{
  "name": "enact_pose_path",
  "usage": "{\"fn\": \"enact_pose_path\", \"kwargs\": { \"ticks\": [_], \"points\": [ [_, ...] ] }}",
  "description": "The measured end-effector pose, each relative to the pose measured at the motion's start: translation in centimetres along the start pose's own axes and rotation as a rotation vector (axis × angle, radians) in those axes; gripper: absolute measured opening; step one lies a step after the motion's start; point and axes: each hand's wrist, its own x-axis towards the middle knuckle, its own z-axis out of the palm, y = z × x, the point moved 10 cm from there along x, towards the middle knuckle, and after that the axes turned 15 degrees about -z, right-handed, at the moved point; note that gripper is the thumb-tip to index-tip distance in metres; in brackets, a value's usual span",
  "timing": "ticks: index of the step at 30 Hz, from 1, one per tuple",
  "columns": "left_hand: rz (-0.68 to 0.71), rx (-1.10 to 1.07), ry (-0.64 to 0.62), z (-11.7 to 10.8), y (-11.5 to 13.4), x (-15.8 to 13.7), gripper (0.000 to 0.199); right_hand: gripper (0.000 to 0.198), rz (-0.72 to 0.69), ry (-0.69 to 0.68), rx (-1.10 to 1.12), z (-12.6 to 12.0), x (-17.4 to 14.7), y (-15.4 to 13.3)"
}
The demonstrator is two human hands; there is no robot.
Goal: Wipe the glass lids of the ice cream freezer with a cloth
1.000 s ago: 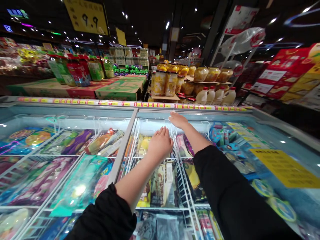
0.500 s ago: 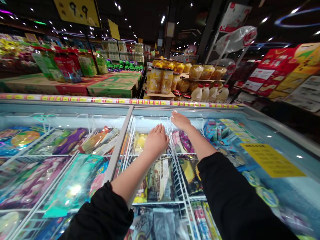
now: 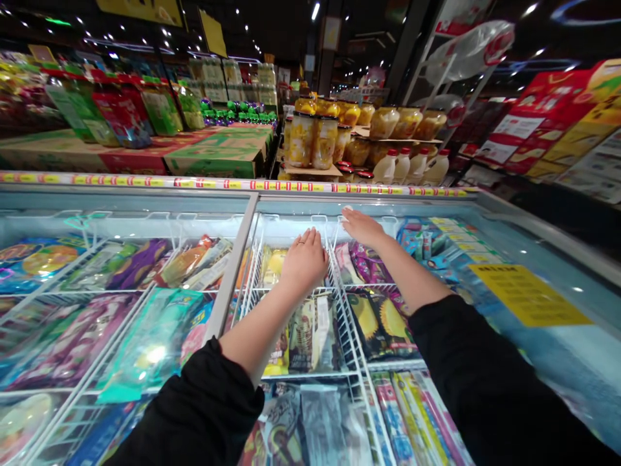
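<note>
A freezer cabinet with a sliding glass top (image 3: pixel 250 226) lies before me, several packs of ice cream in white wire baskets below. My left hand (image 3: pixel 305 262) lies flat over the middle pane, fingers stretched and side by side, a ring on one finger; nothing shows in it. Farther off and to the right, my right hand (image 3: pixel 363 228) reaches near the far rim. Its fingers point left, and a small white thing (image 3: pixel 347 209) peeks out at the fingertips; most of it is hidden. Under the left forearm are dark ice cream packs (image 3: pixel 303 336); durian-printed packs (image 3: pixel 381 320) lie beside them.
A price-label strip (image 3: pixel 310 187) runs along the freezer's far edge. Behind it stand fruit jars (image 3: pixel 310 139), white jugs with red caps (image 3: pixel 400 167) and drink bottles (image 3: pixel 119 110) on cartons. A yellow notice (image 3: pixel 528 294) is on the right side of the glass.
My right hand has moved a little to the right along the far side of the glass, its forearm swinging right too. The left hand stays over nearly the same basket. The view has tipped slightly down.
</note>
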Motion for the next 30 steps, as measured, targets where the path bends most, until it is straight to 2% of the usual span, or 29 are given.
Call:
{"fn": "enact_pose_path", "kwargs": {
  "ticks": [2, 5, 8, 10, 14, 16, 18, 21, 24, 27, 30],
  "points": [
    [0.003, 0.010, -0.006, 0.0, 0.0, 0.0, 0.061, 0.066, -0.054, -0.002, 0.016, 0.2, -0.1, -1.5],
    [0.009, 0.013, -0.010, 0.1, 0.0, 0.0, 0.060, 0.066, -0.207, -0.006, 0.057, 0.6, -2.5, -3.7],
    [0.009, 0.001, -0.006, 0.3, -0.1, 0.2, 0.060, 0.066, -0.328, -0.014, 0.102, 0.9, -5.4, -4.0],
    [0.006, -0.008, -0.006, 0.3, -0.2, 0.2, 0.060, 0.065, -0.305, -0.012, 0.115, 0.8, -6.0, -2.7],
    [-0.006, -0.039, -0.007, 0.1, -0.2, 0.4, 0.058, 0.067, -0.078, 0.010, 0.072, 0.1, -3.6, -0.2],
    [-0.011, -0.059, 0.001, -0.2, -0.3, 0.4, 0.055, 0.068, -0.007, -0.001, 0.055, 0.1, -2.2, -1.0],
    [-0.022, -0.075, 0.024, -0.7, -0.5, 0.3, 0.050, 0.067, -0.021, -0.008, 0.056, 0.2, -1.6, -3.2],
    [-0.041, -0.083, 0.086, -1.6, -0.7, -0.3, 0.042, 0.067, -0.118, -0.018, 0.063, 0.7, -3.4, -6.8],
    [-0.078, -0.043, 0.101, -2.1, -0.7, -0.8, 0.040, 0.067, -0.195, -0.023, 0.054, 1.0, -7.2, -8.3],
    [-0.106, 0.015, 0.039, -2.0, -0.6, -1.7, 0.044, 0.067, -0.184, -0.020, 0.048, 0.6, -9.7, -7.3],
    [-0.104, 0.042, -0.022, -1.5, -0.8, -4.6, 0.051, 0.066, -0.046, -0.001, 0.052, -0.2, -9.1, -5.5]
  ]
}}
